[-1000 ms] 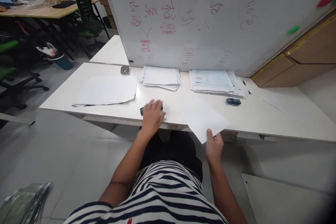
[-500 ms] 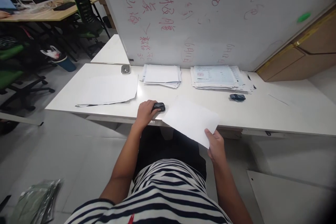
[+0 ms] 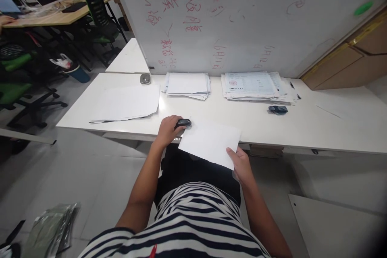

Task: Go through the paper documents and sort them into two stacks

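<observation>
My left hand (image 3: 167, 130) is closed around a small black stapler (image 3: 184, 123) near the front edge of the white desk. Between the thumb and fingers of my right hand (image 3: 241, 163) is the near right corner of a white sheet of paper (image 3: 210, 141). The sheet slants over the desk edge, its far left corner touching or very close to the stapler's front end; which of these I cannot tell. Whether it is one sheet or several is also unclear.
Behind stand a white paper stack (image 3: 188, 84) and a stack of printed forms (image 3: 250, 84), below a whiteboard (image 3: 248, 40). Large sheets (image 3: 127, 102) lie left, near a grey square object (image 3: 145, 79). A dark blue item (image 3: 278, 109) lies right; cardboard boxes (image 3: 335, 66) lean beyond.
My right hand has moved left with the paper, and the sheet has turned so its left corner sits at the stapler. My left hand stays on the stapler.
</observation>
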The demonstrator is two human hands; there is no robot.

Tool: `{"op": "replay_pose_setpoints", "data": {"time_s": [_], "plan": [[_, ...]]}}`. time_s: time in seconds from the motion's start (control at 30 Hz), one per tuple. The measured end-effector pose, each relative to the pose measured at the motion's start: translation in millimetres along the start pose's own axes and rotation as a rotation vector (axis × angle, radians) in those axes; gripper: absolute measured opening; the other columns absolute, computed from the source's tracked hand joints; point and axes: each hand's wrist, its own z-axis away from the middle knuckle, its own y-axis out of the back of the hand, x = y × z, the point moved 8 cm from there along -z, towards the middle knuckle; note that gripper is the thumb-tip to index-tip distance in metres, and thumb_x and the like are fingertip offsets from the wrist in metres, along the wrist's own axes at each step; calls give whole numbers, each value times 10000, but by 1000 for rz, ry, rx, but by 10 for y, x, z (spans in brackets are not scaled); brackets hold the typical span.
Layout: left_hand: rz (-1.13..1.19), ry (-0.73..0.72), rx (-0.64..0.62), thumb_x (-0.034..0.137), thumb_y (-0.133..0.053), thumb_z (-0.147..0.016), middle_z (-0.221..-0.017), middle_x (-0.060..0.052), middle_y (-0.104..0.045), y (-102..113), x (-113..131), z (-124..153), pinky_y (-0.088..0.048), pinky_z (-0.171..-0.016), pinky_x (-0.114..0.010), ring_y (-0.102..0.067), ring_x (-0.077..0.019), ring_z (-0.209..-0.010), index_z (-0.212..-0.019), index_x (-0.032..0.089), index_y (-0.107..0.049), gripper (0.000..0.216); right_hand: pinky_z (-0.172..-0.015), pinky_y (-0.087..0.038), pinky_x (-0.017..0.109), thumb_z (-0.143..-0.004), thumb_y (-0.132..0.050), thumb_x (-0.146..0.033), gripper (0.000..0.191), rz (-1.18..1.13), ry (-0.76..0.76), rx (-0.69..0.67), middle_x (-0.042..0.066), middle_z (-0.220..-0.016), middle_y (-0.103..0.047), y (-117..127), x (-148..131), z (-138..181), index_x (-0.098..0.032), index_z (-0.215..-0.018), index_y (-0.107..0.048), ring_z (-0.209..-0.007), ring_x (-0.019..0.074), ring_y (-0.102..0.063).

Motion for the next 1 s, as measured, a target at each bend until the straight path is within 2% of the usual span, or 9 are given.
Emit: {"op": "replay_pose_setpoints", "data": {"time_s": [0.17,0.27,0.37,0.47,0.6,0.73,0.87,1.0], "plan": [[45,-11,-83,382,-592,-820,-1056,-37,-663,17,71,25,-410,-897,-381,-583,-236,-980,-1077,246,-603,291,-753,-544,372,-678,-765,-451,470,62,-15,-77,89,-1036,-727,-101,-21,-50,-163,-1042,-684,-879,259,-687],[64,-28,-159,445,-554,-843,-1164,-36,-637,123,242,70,-345,-1030,-423,-544,-243,-1126,-1134,264,-579,344,-743,-538,357,-696,-750,-464,474,112,-40,-106,92,-1045,-725,-92,-63,-80,-165,-1057,-679,-873,256,-687],[2,-25,-103,485,-465,-887,-1263,-20,-588,323,437,20,-180,-1149,-463,-420,-235,-1293,-1206,290,-531,380,-744,-532,342,-718,-733,-467,462,179,-56,-157,85,-1072,-718,-60,-113,-108,-180,-1075,-673,-888,253,-684],[-60,-17,-33,476,-360,-934,-1251,-11,-587,384,544,-157,-153,-1166,-441,-429,-199,-1282,-1185,286,-527,356,-764,-526,339,-726,-725,-474,453,221,-61,-183,76,-1066,-721,-30,-151,-142,-194,-1079,-674,-915,260,-680],[-93,61,-66,499,-263,-950,-1261,-36,-570,99,417,-443,-237,-1128,-464,-414,-222,-1287,-1181,266,-525,420,-762,-525,351,-716,-728,-487,446,232,-55,-193,71,-1024,-732,-30,-163,-185,-201,-1054,-683,-886,265,-688],[-199,221,-144,567,-263,-921,-1405,-104,-450,-236,166,-550,-206,-1120,-549,-201,-321,-1412,-1277,219,-472,540,-759,-526,361,-696,-742,-484,439,211,-55,-198,68,-999,-738,-21,-131,-219,-201,-1027,-692,-867,262,-690],[-325,203,-155,586,-263,-910,-1508,-103,-304,-333,170,-542,-103,-1148,-572,-76,-327,-1446,-1311,224,-435,567,-738,-525,353,-698,-744,-468,427,198,-68,-202,72,-972,-742,3,-99,-246,-191,-1019,-693,-836,254,-692],[-407,140,-180,551,-283,-919,-1485,-116,-339,-387,266,-541,-79,-1152,-583,-81,-323,-1446,-1281,204,-453,531,-703,-523,340,-671,-766,-457,454,176,-101,-169,72,-927,-746,15,-82,-266,-178,-1021,-690,-804,252,-691]]}}
